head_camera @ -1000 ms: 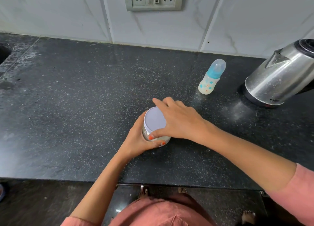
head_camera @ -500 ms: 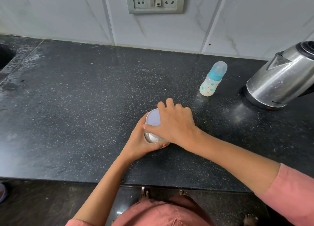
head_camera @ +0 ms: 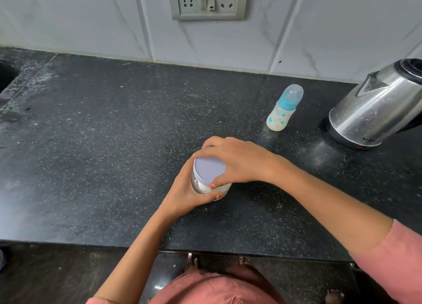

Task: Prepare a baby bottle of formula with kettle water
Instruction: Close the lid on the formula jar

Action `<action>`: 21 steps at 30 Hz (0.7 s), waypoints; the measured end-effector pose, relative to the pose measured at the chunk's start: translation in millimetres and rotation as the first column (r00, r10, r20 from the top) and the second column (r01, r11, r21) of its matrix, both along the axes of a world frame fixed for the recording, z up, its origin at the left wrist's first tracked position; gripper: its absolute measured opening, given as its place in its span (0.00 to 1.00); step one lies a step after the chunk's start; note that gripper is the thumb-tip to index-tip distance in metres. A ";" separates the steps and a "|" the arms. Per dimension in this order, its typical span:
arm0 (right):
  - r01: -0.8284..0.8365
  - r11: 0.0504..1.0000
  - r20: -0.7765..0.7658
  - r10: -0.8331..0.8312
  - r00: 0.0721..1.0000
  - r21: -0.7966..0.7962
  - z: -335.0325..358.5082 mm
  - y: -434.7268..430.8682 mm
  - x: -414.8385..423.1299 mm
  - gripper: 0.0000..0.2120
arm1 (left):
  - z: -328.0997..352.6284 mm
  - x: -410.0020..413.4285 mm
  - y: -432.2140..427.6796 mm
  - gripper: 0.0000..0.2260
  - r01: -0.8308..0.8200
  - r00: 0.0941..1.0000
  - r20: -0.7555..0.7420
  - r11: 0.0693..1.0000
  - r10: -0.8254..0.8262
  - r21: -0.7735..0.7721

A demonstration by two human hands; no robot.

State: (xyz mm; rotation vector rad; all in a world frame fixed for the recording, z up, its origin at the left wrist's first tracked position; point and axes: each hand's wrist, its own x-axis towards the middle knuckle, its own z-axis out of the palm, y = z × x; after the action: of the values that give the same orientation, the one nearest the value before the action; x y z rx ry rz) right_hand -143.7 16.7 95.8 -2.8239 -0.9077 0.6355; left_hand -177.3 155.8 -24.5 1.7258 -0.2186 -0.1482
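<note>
A clear formula jar (head_camera: 201,187) with white powder inside stands on the black counter (head_camera: 102,144) near the front middle. My left hand (head_camera: 185,192) wraps around the jar's body from the near side. My right hand (head_camera: 237,164) grips its pale lavender lid (head_camera: 207,169) from above and the right. A capped baby bottle (head_camera: 283,109) with a blue collar stands upright further back to the right, holding white liquid. The steel kettle (head_camera: 374,107) sits at the right edge, its spout facing left.
A wall socket plate (head_camera: 207,1) is set in the white tiles behind. A sink edge (head_camera: 6,75) shows at the far left. The counter's front edge (head_camera: 114,244) runs just before my body.
My right hand has turned on the lid: its fingers covered the lid's top half a second ago, and now the thumb sits at the near rim with more lid showing. Jar and left hand stay put.
</note>
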 end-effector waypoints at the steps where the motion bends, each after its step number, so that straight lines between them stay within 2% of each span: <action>1: 0.047 0.999 0.078 -0.046 0.996 -0.017 -1.9 2.9 -2.8 0.32 | 0.1 -0.1 0.0 0.34 0.001 1.000 -0.001 1.000 -0.001 -0.013; 3: 0.150 0.987 0.187 -0.139 0.972 -0.047 -5.9 7.5 -6.7 0.33 | -0.1 0.3 0.1 0.35 0.003 1.000 -0.009 1.000 -0.004 -0.027; 6: 0.219 0.976 0.112 -0.219 0.969 0.015 -5.0 2.9 -1.4 0.37 | -1.9 0.4 0.8 0.36 0.008 1.000 -0.011 1.000 -0.008 -0.018; 8: 0.097 0.995 0.002 -0.097 0.995 0.039 -0.6 -2.2 3.8 0.41 | -1.5 0.2 0.8 0.37 0.002 1.000 -0.010 1.000 -0.002 -0.007; 10: -0.072 0.997 -0.074 0.070 0.995 -0.015 1.5 -3.7 6.6 0.43 | -0.5 0.4 -0.5 0.37 -0.007 1.000 0.002 1.000 0.007 0.021; 12: -0.117 0.992 -0.107 0.111 0.988 -0.047 -0.8 -4.1 6.8 0.41 | 0.2 -0.1 -1.3 0.35 -0.013 1.000 0.014 0.999 0.013 0.037; 17: -0.027 0.997 0.138 0.036 0.990 -0.066 -8.9 -0.1 0.3 0.35 | -1.8 0.2 0.1 0.34 -0.007 1.000 0.012 1.000 0.007 0.017; 21: 0.027 0.999 0.194 -0.018 0.981 -0.042 -14.4 3.6 -4.3 0.34 | 1.4 -1.5 -2.3 0.32 -0.023 0.999 0.036 1.000 0.022 0.014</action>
State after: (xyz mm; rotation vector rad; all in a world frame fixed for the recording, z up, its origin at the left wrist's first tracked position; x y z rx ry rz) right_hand -148.0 20.3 81.4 -2.9718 -0.8991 0.3865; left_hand -178.8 153.5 -23.2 1.7461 -0.2252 -0.1027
